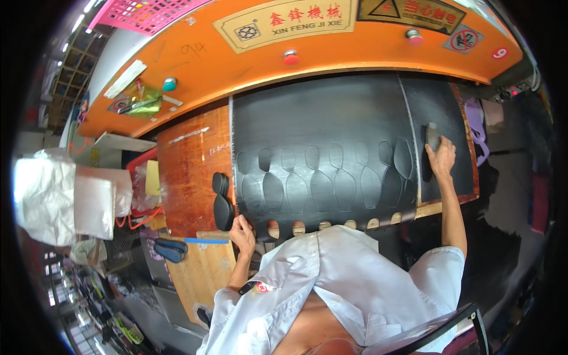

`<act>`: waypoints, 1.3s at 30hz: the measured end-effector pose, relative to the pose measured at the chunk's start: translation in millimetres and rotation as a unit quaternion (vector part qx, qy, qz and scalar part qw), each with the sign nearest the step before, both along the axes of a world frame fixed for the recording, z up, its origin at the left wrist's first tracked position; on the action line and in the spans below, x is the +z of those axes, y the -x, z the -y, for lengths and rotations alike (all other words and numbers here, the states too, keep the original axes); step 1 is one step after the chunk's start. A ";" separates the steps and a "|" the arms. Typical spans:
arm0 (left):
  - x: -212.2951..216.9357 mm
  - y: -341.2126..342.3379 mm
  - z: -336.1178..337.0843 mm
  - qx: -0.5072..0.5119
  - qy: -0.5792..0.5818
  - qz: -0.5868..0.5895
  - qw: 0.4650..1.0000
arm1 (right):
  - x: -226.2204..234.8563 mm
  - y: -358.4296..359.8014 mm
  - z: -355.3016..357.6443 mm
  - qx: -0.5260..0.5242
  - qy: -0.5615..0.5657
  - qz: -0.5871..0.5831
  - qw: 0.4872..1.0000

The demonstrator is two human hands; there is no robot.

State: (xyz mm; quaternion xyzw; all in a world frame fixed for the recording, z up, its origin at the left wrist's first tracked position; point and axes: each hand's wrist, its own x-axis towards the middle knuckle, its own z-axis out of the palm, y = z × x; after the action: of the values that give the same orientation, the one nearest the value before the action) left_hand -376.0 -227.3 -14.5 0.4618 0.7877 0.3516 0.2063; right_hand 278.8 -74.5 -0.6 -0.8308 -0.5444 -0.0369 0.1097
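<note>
Plainly, a black sheet [319,112] full of cut outlines, and a hand at either side

The sheet lies across a red-brown desk [192,177], beneath the orange beam [195,54] of a machine. A row of paired outlines [320,190], small ovals above larger ones, runs along its nearer half, and the front margin is broken by rounded openings [324,225].

On the right, beyond a pale line, the right hand [442,158] has its grip closed around a grey-black block [433,135], apparently standing over the dark surface there. The left hand [242,238] is at the sheet's near left corner, fingers drawn close together; I cannot tell whether that grip pinches the edge or only rests against it. Just beside it, left of the sheet, lie dark sole-shaped pieces [222,211], touching one another.

The weak spot, I would judge, is that front margin: so little material is left between the openings that a hard tug at the corner might stretch or tear it. A sheet pulled askew could also bring the outlines out of line. The loose pieces lie close enough to the left hand for a careless sweep to scatter them. Gravest would be the beam coming down with fingers beneath it, say if the red button [290,57] or green button [170,84] were pressed too soon.
</note>
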 end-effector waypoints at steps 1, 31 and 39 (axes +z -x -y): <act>-1.1 0.4 0.5 0.006 0.000 0.000 1.000 | -1.5 -2.0 -1.8 -0.026 0.025 -0.011 0.999; -3.8 0.8 1.6 0.035 0.022 0.044 0.998 | 96.5 220.8 -128.1 0.695 0.059 0.098 0.710; -13.4 1.4 5.5 0.009 -0.004 -0.039 0.999 | 52.3 258.0 -60.8 0.266 0.030 -0.193 0.944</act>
State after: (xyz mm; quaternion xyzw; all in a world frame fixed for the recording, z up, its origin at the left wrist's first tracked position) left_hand -377.4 -232.7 -27.9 0.4689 0.7978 0.3384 0.1707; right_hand 20.9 -13.7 51.7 -0.6496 -0.7150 0.1710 0.1937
